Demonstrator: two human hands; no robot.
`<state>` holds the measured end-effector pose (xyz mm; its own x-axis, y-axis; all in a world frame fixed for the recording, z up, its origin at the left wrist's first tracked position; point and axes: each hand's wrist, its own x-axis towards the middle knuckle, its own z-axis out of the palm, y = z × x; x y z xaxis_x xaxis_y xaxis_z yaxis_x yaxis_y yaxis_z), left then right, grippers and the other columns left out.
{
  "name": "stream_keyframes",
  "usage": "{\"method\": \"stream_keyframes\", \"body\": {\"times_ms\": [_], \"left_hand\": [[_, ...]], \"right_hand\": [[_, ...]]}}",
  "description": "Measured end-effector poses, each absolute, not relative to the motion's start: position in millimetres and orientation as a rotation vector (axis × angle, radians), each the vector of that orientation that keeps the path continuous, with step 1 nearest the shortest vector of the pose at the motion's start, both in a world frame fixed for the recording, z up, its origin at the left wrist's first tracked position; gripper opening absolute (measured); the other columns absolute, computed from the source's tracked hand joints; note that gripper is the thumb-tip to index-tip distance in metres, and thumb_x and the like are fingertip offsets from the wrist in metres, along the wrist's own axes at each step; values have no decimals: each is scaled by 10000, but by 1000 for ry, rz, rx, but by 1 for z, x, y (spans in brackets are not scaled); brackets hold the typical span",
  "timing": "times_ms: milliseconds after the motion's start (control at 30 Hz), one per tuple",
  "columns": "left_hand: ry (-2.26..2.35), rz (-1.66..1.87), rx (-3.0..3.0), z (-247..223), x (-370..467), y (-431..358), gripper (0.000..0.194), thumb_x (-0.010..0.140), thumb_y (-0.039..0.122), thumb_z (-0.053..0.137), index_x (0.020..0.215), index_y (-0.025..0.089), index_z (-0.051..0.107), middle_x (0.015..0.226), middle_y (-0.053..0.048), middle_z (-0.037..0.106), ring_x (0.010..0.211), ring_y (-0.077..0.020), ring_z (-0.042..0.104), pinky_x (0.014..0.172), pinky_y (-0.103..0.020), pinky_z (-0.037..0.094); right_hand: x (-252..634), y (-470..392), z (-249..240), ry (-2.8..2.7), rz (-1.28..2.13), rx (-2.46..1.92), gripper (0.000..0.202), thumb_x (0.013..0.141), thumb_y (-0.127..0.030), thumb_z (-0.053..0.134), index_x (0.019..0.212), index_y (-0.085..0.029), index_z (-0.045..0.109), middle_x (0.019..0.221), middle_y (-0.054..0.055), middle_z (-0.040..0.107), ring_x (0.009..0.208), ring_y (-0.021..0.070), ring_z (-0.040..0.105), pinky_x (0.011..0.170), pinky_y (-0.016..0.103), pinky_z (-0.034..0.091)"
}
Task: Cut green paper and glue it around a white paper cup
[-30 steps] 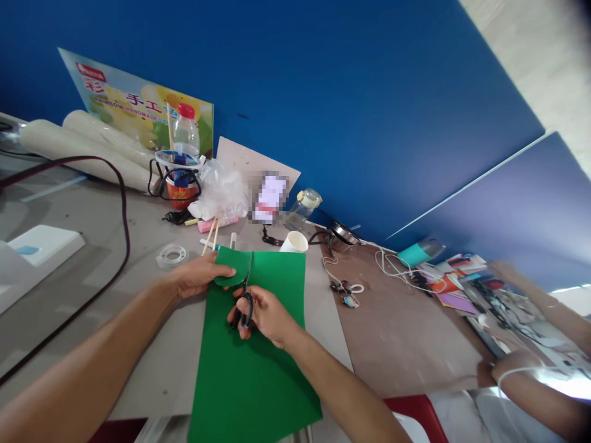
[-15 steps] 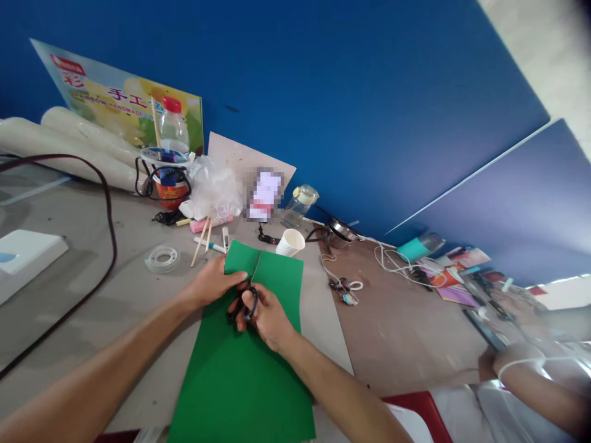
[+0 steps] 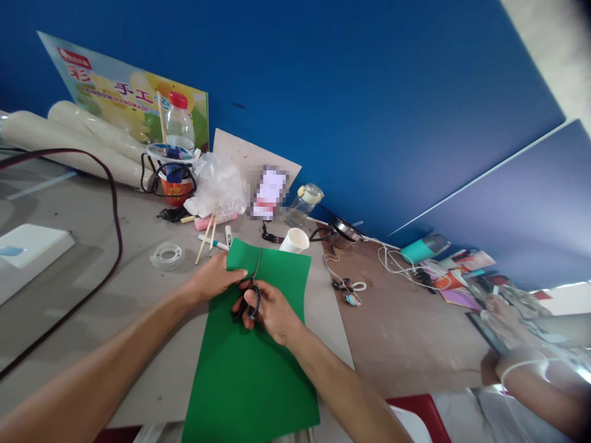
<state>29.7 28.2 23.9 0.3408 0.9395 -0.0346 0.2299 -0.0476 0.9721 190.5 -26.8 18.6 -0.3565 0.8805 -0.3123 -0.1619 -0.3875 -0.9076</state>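
Observation:
A large green sheet (image 3: 258, 375) hangs over the near edge of the grey table. My left hand (image 3: 215, 278) pinches its upper left edge, thumb on top. Black-handled scissors (image 3: 253, 301) are in my right hand (image 3: 272, 311), with fingers through the loops. The blades lie against the upper part of the sheet, pointing away from me between my left thumb and the right portion of the sheet. A white paper cup (image 3: 294, 240) stands just beyond the sheet's top edge.
Clear tape roll (image 3: 167, 256), wooden sticks (image 3: 204, 241) and a plastic bag (image 3: 217, 187) lie beyond my left hand. A phone (image 3: 268, 192), lidded glass jar (image 3: 305, 205) and white box (image 3: 32, 255) are around. At right are keys (image 3: 348, 290) and another person's arm (image 3: 540, 381).
The view has shifted slightly, so the table objects appear a little further right. The sheet's upper right part bends outward more. Both hands keep their holds.

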Motion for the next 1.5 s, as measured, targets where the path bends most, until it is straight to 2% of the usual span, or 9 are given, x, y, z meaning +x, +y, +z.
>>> {"method": "stream_keyframes", "body": {"times_ms": [367, 700, 900, 1133, 1500], "left_hand": [[1119, 857, 1530, 21, 29, 30, 153, 663, 262, 610, 560, 182, 530, 505, 23, 556, 456, -128, 482, 448, -241, 368], [1118, 778, 1565, 22, 30, 29, 204, 686, 300, 576, 549, 183, 483, 463, 44, 491, 420, -102, 410, 401, -223, 321], [1120, 776, 1544, 23, 29, 29, 187, 664, 307, 597, 571, 182, 495, 525, 29, 534, 477, -123, 466, 429, -234, 369], [1110, 765, 1451, 26, 30, 26, 217, 667, 312, 611, 544, 184, 487, 483, 34, 507, 430, -117, 451, 421, -244, 349], [1036, 748, 1359, 23, 30, 25, 224, 700, 318, 605, 559, 173, 508, 536, -2, 582, 455, -130, 500, 451, -260, 383]], "right_hand": [[191, -27, 16, -1022, 1848, -1116, 541, 621, -534, 769, 933, -160, 533, 620, -16, 656, 371, 80, 524, 377, 195, 396], [200, -24, 22, -1066, 1914, -1127, 562, 622, -554, 761, 950, -158, 535, 625, -14, 662, 375, 82, 526, 367, 189, 372], [198, -29, 15, -1053, 1880, -1071, 535, 650, -541, 752, 952, -159, 531, 632, -15, 653, 379, 81, 533, 385, 196, 371], [196, -31, 14, -1010, 1882, -1027, 533, 652, -531, 757, 956, -159, 526, 642, -11, 661, 382, 86, 543, 391, 204, 402], [194, -29, 10, -1010, 1859, -998, 529, 666, -530, 747, 967, -150, 535, 656, -3, 660, 401, 95, 565, 399, 206, 407]]}}
